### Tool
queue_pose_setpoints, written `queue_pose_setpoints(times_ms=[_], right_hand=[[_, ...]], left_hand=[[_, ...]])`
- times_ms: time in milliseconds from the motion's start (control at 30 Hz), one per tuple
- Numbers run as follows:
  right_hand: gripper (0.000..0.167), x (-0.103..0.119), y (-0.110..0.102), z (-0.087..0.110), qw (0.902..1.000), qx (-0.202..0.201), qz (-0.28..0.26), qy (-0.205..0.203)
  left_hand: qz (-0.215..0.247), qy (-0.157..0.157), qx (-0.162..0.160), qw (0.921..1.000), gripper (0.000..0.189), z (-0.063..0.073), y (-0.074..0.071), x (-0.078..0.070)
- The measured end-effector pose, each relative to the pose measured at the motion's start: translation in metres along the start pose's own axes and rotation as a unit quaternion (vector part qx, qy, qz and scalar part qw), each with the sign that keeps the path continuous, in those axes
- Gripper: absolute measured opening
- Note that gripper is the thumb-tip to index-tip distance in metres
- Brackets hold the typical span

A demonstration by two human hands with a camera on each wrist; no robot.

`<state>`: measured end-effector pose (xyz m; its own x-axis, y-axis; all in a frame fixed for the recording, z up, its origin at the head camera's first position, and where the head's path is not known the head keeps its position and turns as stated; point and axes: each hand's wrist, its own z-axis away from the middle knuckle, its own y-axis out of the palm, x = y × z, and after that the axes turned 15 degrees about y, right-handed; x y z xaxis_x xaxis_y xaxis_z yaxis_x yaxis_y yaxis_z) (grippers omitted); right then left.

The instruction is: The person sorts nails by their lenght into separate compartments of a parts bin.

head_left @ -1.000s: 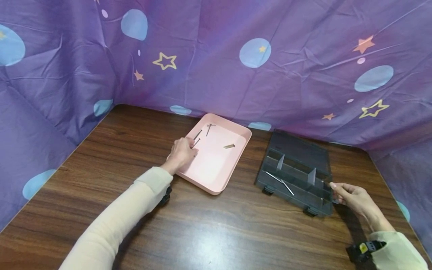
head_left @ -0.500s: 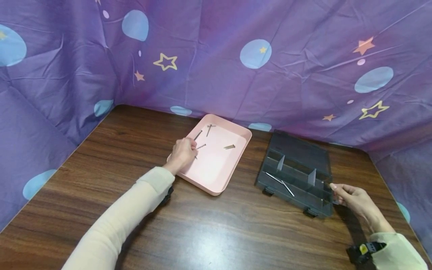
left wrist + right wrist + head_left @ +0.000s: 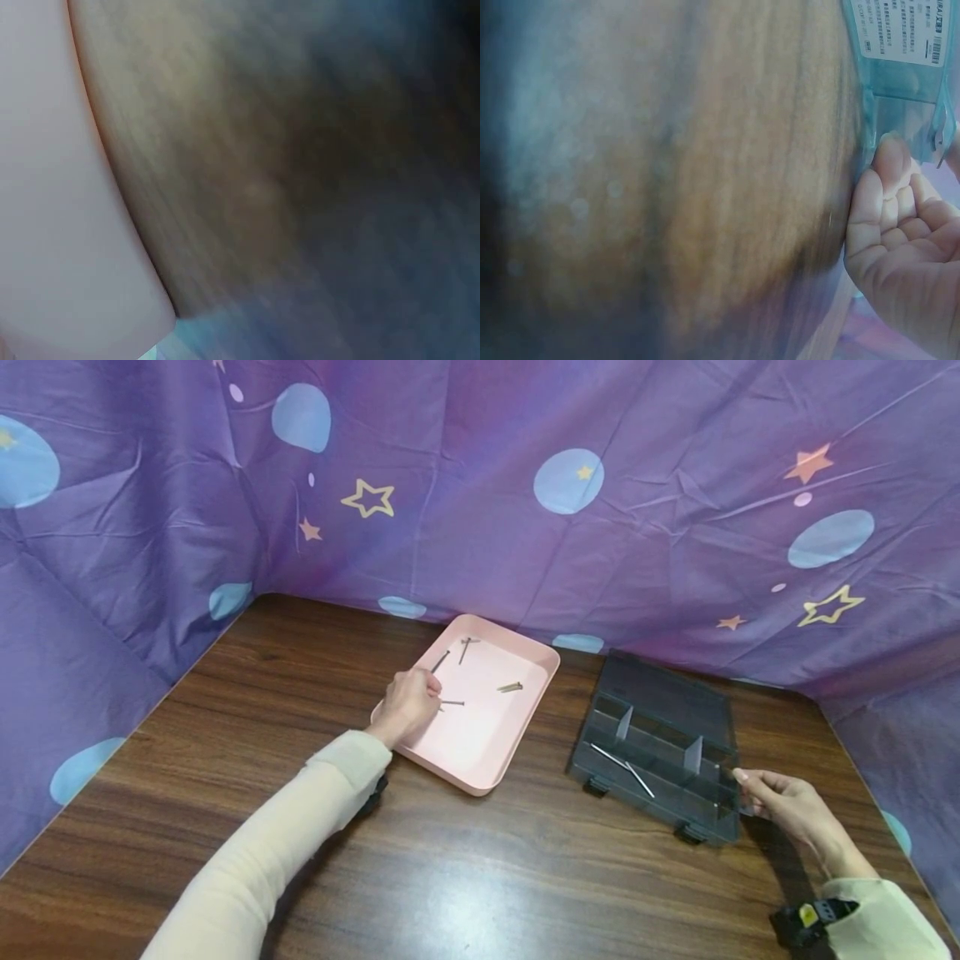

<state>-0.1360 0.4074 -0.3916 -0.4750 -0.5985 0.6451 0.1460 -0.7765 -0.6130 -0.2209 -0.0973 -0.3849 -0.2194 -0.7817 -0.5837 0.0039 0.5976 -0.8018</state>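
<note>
My left hand (image 3: 408,700) reaches over the left side of a pink tray (image 3: 491,777), fingers curled and pinching at a thin nail (image 3: 453,702) whose headed end sticks out past the fingertips. Another dark nail (image 3: 441,662) leans by the tray wall just beyond the hand. Farther back in the tray, crossed nails (image 3: 465,647) lie near the corner, and a brassy pair of nails (image 3: 511,687) lies toward the right side. With thumb and fingers, my right hand (image 3: 795,810) grips the right edge of a dark translucent compartment box (image 3: 660,806). Its lid lies open behind it.
Silver nails (image 3: 640,779) sit in the box's long front compartment, behind two front latches (image 3: 596,786). Upright dividers (image 3: 624,722) split its rear row. A purple patterned cloth (image 3: 465,527) hangs behind the wooden table (image 3: 450,877). The left wrist view is mostly blurred.
The nail at my left fingertips has swung from slanting upward to nearly level, its head moving toward me and to the right. My right hand and the box have stayed in place.
</note>
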Motion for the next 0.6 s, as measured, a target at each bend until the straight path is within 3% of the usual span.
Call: queue_pose_setpoints(times_ms=[333, 600], right_hand=[[0.025, -0.0004, -0.0001, 0.0009, 0.9997, 0.006, -0.024, -0.002], [0.031, 0.0008, -0.0002, 0.0011, 0.9999, -0.005, -0.014, -0.004]], left_hand=[[-0.007, 0.013, 0.013, 0.9998, 0.019, -0.0009, -0.0007, -0.0012], [-0.013, 0.019, 0.022, 0.9995, 0.013, -0.0021, -0.0015, -0.0024]])
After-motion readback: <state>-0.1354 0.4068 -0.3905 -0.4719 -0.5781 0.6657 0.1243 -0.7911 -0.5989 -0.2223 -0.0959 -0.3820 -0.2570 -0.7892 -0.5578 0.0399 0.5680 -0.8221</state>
